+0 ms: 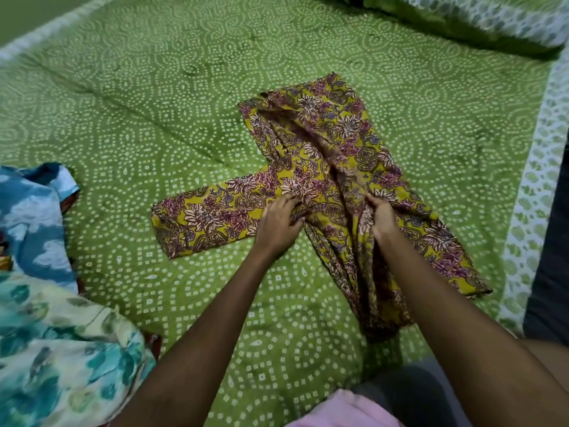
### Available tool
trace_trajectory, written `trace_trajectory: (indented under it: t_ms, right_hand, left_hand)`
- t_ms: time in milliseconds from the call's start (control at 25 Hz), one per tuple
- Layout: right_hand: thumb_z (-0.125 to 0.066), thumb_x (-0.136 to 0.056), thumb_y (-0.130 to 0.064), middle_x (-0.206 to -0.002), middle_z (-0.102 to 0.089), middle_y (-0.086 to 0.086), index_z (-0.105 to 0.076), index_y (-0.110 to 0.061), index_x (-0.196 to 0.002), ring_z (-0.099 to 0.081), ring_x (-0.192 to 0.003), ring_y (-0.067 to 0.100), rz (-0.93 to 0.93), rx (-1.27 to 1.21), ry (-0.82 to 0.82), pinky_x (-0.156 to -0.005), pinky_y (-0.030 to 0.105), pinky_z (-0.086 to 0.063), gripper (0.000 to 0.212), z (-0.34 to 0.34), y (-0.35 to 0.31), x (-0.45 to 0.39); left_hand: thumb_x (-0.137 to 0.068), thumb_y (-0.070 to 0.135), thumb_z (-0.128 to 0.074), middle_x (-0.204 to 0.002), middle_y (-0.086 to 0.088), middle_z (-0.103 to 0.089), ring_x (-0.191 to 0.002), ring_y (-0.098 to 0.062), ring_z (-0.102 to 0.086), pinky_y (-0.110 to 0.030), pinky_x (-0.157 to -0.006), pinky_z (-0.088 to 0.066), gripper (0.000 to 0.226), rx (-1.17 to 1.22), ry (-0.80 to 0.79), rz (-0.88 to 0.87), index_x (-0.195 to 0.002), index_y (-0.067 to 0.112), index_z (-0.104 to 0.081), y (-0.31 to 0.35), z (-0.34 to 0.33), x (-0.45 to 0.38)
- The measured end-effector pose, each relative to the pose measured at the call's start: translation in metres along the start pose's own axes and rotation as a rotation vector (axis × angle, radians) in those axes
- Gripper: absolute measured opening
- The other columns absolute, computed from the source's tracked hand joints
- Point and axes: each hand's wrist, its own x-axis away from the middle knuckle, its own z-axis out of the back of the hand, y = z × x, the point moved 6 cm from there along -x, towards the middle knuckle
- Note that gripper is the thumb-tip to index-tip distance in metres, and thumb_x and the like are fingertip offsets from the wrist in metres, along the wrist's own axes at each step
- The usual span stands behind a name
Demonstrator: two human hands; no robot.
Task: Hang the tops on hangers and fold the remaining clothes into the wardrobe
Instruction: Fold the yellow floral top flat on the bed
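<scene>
A mustard-yellow garment with a maroon floral print [332,155] lies on the green bed. Its body runs from the far middle toward the near right, and one sleeve [203,217] sticks out flat to the left. My left hand [281,223] lies where the sleeve meets the body, its fingers curled into the cloth. My right hand [381,217] pinches a bunched fold in the middle of the garment's body. No hanger and no wardrobe show in this view.
The bed wears a green sheet with white dotted patterns [154,97]. A pile of blue and teal floral clothes [46,288] lies at the left. A matching pillow [480,16] sits at the far right. A pink cloth [345,411] lies near my lap.
</scene>
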Motion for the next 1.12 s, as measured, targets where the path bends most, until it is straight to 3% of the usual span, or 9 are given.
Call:
trace_trajectory:
  t_ms: [160,320,520,600,680,760,920,1000,1120]
  right_hand:
    - [-0.046,-0.097,-0.015,-0.052,-0.067,0.0,-0.058,-0.009,-0.082,-0.062,-0.063,0.018,-0.009,-0.025,-0.023,-0.042,0.016,-0.047,0.021,0.008,0.002,0.003]
    - [-0.058,-0.09,-0.016,-0.114,-0.064,0.008,-0.058,-0.006,-0.119,-0.06,-0.101,0.022,0.061,0.172,0.057,-0.09,0.034,-0.047,0.031,0.016,0.009,-0.015]
    - [-0.058,-0.083,-0.01,-0.114,-0.055,0.01,-0.048,-0.009,-0.117,-0.053,-0.102,0.024,0.799,0.874,0.382,-0.081,0.034,-0.046,0.035,-0.013,-0.018,0.023]
    - [-0.063,-0.078,-0.016,-0.119,-0.053,0.011,-0.049,-0.007,-0.121,-0.049,-0.112,0.024,1.181,1.21,0.122,-0.095,0.038,-0.043,0.046,-0.051,-0.002,0.043]
    - [-0.064,-0.079,-0.021,-0.135,-0.044,0.009,-0.04,-0.008,-0.135,-0.041,-0.126,0.023,1.14,1.505,-0.338,-0.109,0.043,-0.033,0.062,-0.082,0.04,0.049]
    - [-0.06,-0.084,-0.025,-0.147,-0.032,0.006,-0.025,-0.011,-0.145,-0.029,-0.136,0.019,1.038,1.682,-0.513,-0.117,0.041,-0.019,0.072,-0.104,0.067,0.049]
    - [-0.058,-0.088,-0.02,-0.117,-0.062,0.012,-0.045,-0.011,-0.135,-0.058,-0.105,0.027,0.931,1.445,-0.315,-0.092,0.039,-0.045,0.05,-0.141,0.053,0.036]
    - [-0.053,-0.091,-0.013,-0.094,-0.068,0.012,-0.066,-0.008,-0.107,-0.064,-0.085,0.029,0.664,1.043,-0.279,-0.074,0.033,-0.051,0.021,-0.136,0.03,0.016]
    - [-0.045,-0.094,-0.021,-0.092,-0.066,0.008,-0.067,-0.009,-0.096,-0.064,-0.091,0.027,0.252,0.173,-0.052,-0.077,0.028,-0.054,0.024,-0.08,-0.023,-0.021]
  left_hand:
    - [-0.089,0.027,-0.055,-0.141,-0.002,-0.04,-0.127,-0.02,-0.035,-0.044,-0.112,-0.025,0.05,-0.035,0.004,0.01,-0.137,0.019,-0.043,0.003,0.0,-0.01]
    - [-0.085,0.026,-0.055,-0.132,-0.001,-0.043,-0.12,-0.017,-0.038,-0.036,-0.107,-0.028,0.045,-0.151,-0.007,-0.083,-0.129,0.018,-0.047,0.013,-0.003,-0.016]
    - [-0.089,0.009,-0.052,-0.105,-0.001,-0.056,-0.095,-0.014,-0.047,-0.03,-0.088,-0.042,0.023,-0.144,0.16,-0.107,-0.111,0.011,-0.058,0.01,0.013,-0.015]
    - [-0.086,0.004,-0.052,-0.103,-0.003,-0.06,-0.093,-0.017,-0.049,-0.03,-0.082,-0.042,0.025,-0.215,0.196,-0.085,-0.109,0.01,-0.06,0.0,0.022,-0.013]
    - [-0.085,0.006,-0.056,-0.104,-0.004,-0.061,-0.094,-0.02,-0.051,-0.031,-0.081,-0.038,0.024,-0.306,0.265,0.017,-0.108,0.011,-0.063,-0.022,0.036,-0.008]
    - [-0.082,0.005,-0.057,-0.104,-0.005,-0.063,-0.093,-0.02,-0.05,-0.031,-0.08,-0.036,0.027,-0.317,0.352,0.12,-0.108,0.01,-0.065,-0.039,0.054,0.0]
    - [-0.077,-0.001,-0.056,-0.098,-0.011,-0.064,-0.089,-0.025,-0.052,-0.028,-0.074,-0.031,0.028,-0.196,0.436,-0.033,-0.103,0.005,-0.065,-0.009,0.072,-0.018]
    - [-0.078,0.004,-0.055,-0.101,-0.012,-0.062,-0.095,-0.028,-0.053,-0.033,-0.079,-0.035,0.028,-0.194,0.447,-0.061,-0.105,0.006,-0.062,0.007,0.073,-0.037]
    - [-0.082,0.015,-0.059,-0.113,-0.01,-0.057,-0.106,-0.026,-0.049,-0.032,-0.09,-0.032,0.033,-0.174,0.55,0.03,-0.113,0.007,-0.057,0.004,0.08,-0.054]
